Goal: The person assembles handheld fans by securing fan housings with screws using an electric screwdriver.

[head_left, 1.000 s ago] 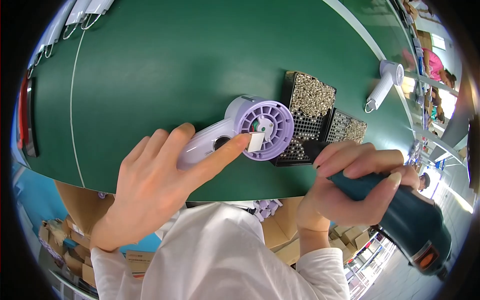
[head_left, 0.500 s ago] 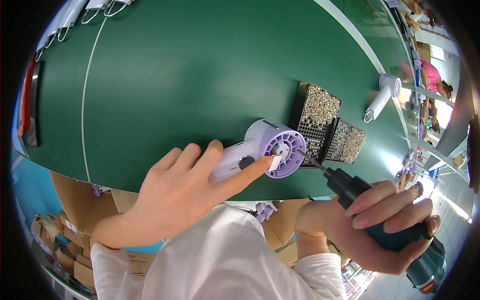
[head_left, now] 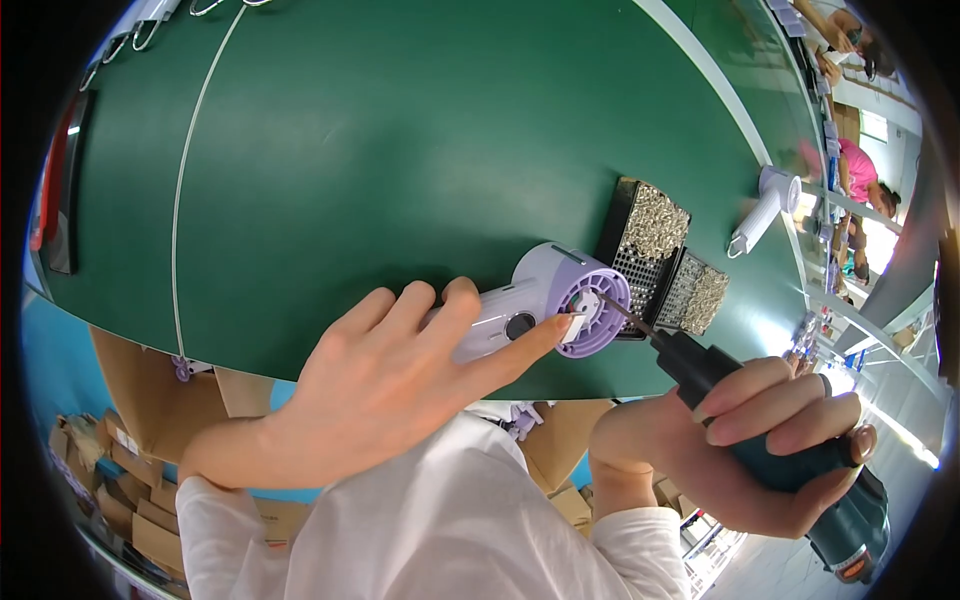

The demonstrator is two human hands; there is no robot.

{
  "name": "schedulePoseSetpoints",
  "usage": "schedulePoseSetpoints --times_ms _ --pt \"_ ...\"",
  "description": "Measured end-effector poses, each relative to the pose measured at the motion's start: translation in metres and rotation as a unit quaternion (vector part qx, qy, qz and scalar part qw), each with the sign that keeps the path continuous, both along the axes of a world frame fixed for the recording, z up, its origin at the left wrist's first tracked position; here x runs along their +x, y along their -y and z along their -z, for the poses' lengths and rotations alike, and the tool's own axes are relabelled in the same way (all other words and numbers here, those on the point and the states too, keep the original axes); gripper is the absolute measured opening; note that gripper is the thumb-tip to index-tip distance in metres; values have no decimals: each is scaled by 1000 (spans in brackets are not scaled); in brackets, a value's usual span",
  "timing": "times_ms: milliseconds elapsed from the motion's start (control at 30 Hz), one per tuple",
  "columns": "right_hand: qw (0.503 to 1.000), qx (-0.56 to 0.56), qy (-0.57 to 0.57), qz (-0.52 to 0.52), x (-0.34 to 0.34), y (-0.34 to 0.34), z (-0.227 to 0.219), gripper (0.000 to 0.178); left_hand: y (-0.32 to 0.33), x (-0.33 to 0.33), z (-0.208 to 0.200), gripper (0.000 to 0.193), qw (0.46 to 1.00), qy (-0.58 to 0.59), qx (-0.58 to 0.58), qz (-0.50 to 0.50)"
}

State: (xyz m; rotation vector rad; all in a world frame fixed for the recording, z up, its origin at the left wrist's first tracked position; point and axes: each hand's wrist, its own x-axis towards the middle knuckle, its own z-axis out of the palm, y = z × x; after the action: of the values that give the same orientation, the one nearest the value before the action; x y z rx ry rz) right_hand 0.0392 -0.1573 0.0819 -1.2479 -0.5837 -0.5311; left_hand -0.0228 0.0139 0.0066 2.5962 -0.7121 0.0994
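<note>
A white and lilac handheld fan (head_left: 500, 318) lies on its side at the front of the green table, its round, ribbed head facing right. My left hand (head_left: 400, 375) is closed over the handle. Its thumb presses a small white rectangular piece (head_left: 573, 328) at the opening of the fan head. My right hand (head_left: 760, 440) grips a dark green electric screwdriver (head_left: 705, 368), fingers wrapped round its body. Its thin bit reaches into the fan head near the white hub (head_left: 588, 304). Whether a screw sits at the bit's tip is too small to tell.
Just beyond the fan stand two black perforated trays with many small screws (head_left: 655, 222). Another handheld fan (head_left: 765, 212) lies farther right. A red and black object (head_left: 62, 190) is at the far left edge. Cardboard boxes (head_left: 165, 410) stand below the table; other people work at the far right.
The screwdriver bit has moved from the fan head's rim inward, closer to the hub. Fan and left hand appear slightly farther right; the view has shifted a little too.
</note>
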Motion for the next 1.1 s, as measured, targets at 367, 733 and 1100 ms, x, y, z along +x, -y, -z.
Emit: schedulePoseSetpoints --times_ms 367,733,1100 --pt "998 27 -54 28 3 5 2 28 -1 4 2 65 999 -28 -24 0" --pt "975 179 -118 50 13 15 5 29 -4 5 2 55 994 21 -102 -17" --pt "982 173 -75 -14 -5 17 -2 32 27 28 -4 30 957 148 -251 -10"
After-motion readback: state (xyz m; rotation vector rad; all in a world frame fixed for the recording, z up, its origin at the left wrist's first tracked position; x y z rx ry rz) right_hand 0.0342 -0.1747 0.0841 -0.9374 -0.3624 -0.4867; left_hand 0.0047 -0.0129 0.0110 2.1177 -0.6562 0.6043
